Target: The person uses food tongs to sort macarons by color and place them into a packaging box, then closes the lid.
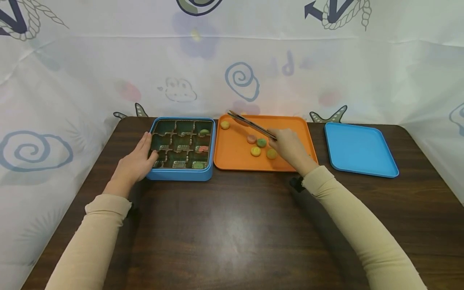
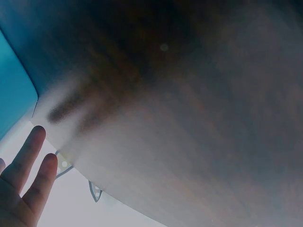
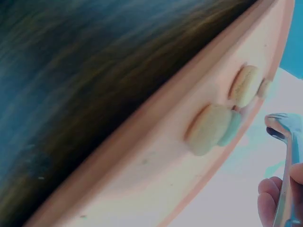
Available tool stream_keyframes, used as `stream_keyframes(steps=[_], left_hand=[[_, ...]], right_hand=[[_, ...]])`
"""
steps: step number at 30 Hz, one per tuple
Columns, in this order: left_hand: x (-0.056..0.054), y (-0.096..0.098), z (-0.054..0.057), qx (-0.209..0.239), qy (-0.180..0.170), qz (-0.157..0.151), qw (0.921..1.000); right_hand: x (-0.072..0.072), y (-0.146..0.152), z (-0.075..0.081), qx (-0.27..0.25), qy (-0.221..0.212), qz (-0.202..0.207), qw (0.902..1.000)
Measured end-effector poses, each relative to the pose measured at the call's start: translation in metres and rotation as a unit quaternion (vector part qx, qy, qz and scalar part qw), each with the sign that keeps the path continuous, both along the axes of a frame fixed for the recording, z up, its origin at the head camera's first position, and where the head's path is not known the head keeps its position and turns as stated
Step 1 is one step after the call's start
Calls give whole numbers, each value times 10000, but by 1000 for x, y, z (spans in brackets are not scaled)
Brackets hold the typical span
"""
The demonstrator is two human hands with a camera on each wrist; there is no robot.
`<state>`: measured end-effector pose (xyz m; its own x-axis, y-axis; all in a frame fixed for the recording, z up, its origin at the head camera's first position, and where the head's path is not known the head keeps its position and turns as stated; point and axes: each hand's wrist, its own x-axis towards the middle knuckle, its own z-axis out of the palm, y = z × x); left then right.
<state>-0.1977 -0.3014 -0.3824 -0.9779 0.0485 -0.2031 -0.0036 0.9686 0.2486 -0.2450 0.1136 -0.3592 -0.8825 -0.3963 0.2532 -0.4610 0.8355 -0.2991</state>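
Note:
My right hand (image 1: 288, 147) grips a pair of metal tongs (image 1: 253, 125) above the orange tray (image 1: 232, 159). Their tips point to the far left, with nothing seen between them; the right wrist view shows the tongs (image 3: 286, 175) from the side. Several macarons lie on that tray, including a pink macaron (image 1: 251, 139), a green macaron (image 1: 261, 142) and a yellow macaron (image 1: 255, 151). Against the left side of the blue compartment box (image 1: 181, 174) rests my left hand (image 1: 135, 163), fingers straight, thumb at the rim. Inside the box's right column are two green pieces and a pink one.
A blue tray (image 1: 362, 149) lies right of the orange one. Box and trays stand along the back of the dark wooden table (image 1: 224, 225). Behind it hangs a patterned white cloth (image 1: 217, 80).

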Motion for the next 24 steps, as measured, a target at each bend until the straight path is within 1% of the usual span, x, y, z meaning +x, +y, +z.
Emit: stream_keyframes(steps=[6, 10, 12, 19, 24], left_hand=[[0, 1, 1, -7, -1, 3, 10000], [0, 1, 0, -21, 0, -5, 10000], [0, 1, 0, -27, 2, -1, 10000], [-1, 1, 0, -28, -29, 4, 10000], [-1, 0, 1, -12, -59, 0, 10000]], right_hand=[[5, -11, 12, -42, 177, 125, 9998], [8, -22, 17, 56, 478, 263, 9985], [10, -29, 19, 44, 558, 372, 9977], [17, -51, 26, -134, 473, 666, 9966], [20, -68, 30, 28, 392, 757, 9964]])
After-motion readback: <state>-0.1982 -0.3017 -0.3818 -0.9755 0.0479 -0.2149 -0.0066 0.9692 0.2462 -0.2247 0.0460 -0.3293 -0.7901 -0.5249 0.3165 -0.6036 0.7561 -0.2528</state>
